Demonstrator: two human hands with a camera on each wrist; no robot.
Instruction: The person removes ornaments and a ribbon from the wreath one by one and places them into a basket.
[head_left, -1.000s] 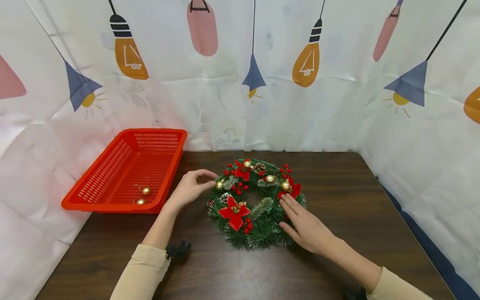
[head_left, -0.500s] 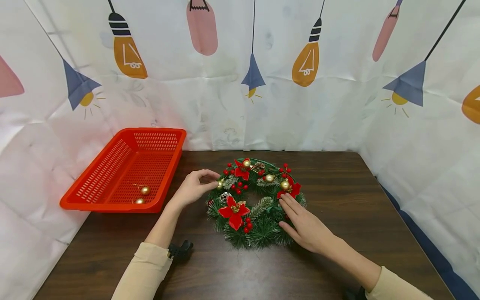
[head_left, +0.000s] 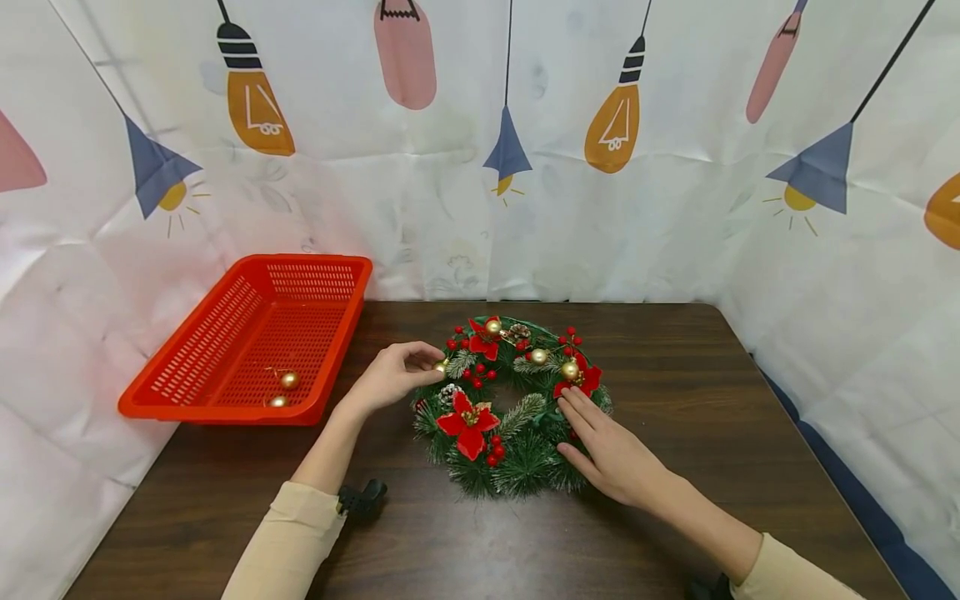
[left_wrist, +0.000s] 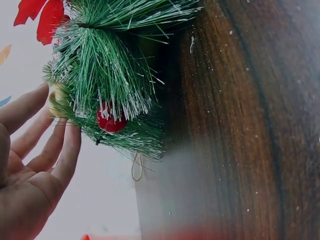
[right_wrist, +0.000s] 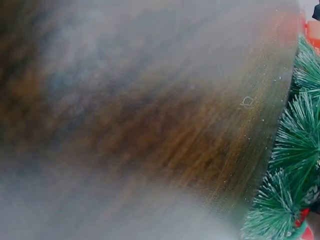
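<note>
A green Christmas wreath point(head_left: 517, 475) with red poinsettias, berries, pine cones and gold balls lies on the table. At its left side my left hand point(head_left: 393, 377) pinches a gold ball ornament point(head_left: 440, 366) between thumb and fingers. In the left wrist view the gold ball point(left_wrist: 58, 102) sits against the pine needles, partly hidden, and a thin string loop point(left_wrist: 137, 167) hangs below the wreath. My right hand point(head_left: 611, 454) rests on the wreath's right side with fingers extended, touching a red poinsettia point(head_left: 591, 380). The right wrist view catches mainly tabletop and wreath needles point(right_wrist: 300, 135).
A red plastic basket point(head_left: 172, 414) stands at the table's left, holding gold balls point(head_left: 289, 380) with strings. Behind the brown table point(head_left: 675, 358) hangs a white curtain point(head_left: 450, 233) printed with lamps. The wreath also carries gold balls point(head_left: 539, 357) along its far side.
My left hand has moved slightly rightward onto the gold ball at the wreath's left edge, covering more of it. The right hand stays in place.
</note>
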